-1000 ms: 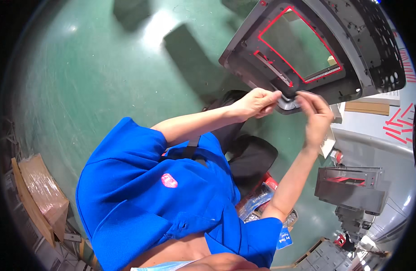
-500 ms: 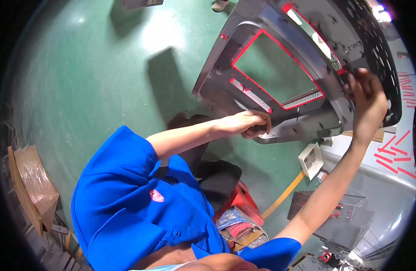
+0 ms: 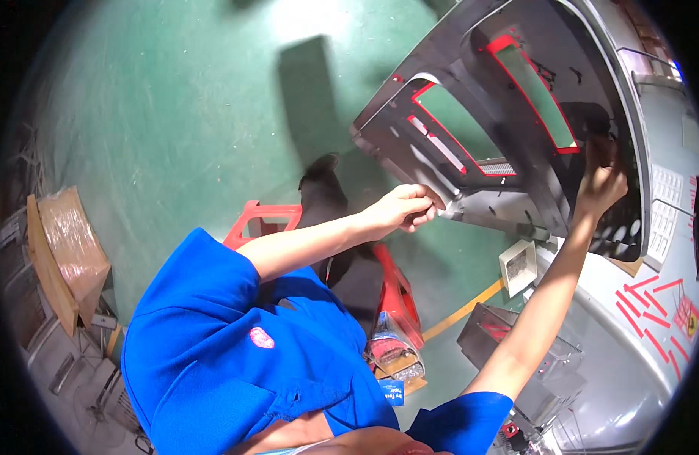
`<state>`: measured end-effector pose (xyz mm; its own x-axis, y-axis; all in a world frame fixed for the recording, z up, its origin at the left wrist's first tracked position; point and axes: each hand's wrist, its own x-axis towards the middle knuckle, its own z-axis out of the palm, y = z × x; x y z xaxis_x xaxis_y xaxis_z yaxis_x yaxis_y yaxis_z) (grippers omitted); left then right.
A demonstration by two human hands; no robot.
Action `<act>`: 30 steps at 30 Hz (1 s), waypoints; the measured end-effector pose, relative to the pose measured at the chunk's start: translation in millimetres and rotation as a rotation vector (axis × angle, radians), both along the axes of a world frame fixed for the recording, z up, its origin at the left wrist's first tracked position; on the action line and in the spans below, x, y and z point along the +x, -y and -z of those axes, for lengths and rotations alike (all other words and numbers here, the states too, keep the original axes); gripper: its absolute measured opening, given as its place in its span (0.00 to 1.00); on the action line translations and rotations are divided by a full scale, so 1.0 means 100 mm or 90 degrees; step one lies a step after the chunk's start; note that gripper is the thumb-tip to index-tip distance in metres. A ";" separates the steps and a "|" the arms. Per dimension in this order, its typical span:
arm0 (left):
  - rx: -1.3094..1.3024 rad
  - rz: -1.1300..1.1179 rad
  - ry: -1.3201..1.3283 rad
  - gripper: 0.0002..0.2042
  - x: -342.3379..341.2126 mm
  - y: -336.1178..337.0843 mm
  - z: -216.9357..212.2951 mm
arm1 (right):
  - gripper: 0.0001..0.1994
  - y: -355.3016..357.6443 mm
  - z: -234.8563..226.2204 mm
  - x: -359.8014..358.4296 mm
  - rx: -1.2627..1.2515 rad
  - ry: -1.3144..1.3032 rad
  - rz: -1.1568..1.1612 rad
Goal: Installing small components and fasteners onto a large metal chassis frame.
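Note:
A large dark grey moulded panel [image 3: 531,171] leans at the right, with cut-out windows edged by red strips [image 3: 543,95]. My left hand [image 3: 411,208] is at the panel's near left corner. Its fingers are curled and pressed together, and what sits between them is too small to make out. Over the panel's dark right part, my right hand [image 3: 603,182] has bent fingers. Shadow covers its fingertips, so anything in them is hidden. A narrow pale slot with a red border [image 3: 438,144] lies between the panel's left edge and the larger window.
A pale work surface [image 3: 600,292] at the right carries loose red strips [image 3: 653,303]. Below the panel is a small white tray [image 3: 518,267]. A red stool [image 3: 398,296] and a bag of parts [image 3: 395,353] are beside me. A wrapped carton [image 3: 69,254] stands at the left.
The panel has tilted and swung, so its large window looks narrower. My right hand has moved down a little on it. My left hand has shifted slightly left.

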<state>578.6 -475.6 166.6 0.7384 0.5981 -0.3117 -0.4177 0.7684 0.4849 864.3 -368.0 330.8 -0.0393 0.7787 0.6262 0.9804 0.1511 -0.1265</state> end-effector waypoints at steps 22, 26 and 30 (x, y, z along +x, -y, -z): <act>0.114 -0.031 -0.060 0.17 -0.09 0.50 -0.10 | 0.07 0.24 -0.03 0.11 -0.099 0.306 0.107; 0.265 -0.078 -0.084 0.20 -0.08 0.42 -0.23 | 0.10 0.90 -0.16 -0.81 -0.080 -0.168 -0.062; 0.277 -0.103 -0.006 0.20 -0.02 0.34 -0.47 | 0.14 1.26 -0.12 -1.39 -0.450 -0.233 -0.427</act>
<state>576.8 -509.6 213.7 0.6235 0.7818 -0.0125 -0.5098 0.4186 0.7516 725.3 -494.1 342.4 -0.4995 0.8609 0.0969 0.6057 0.4270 -0.6714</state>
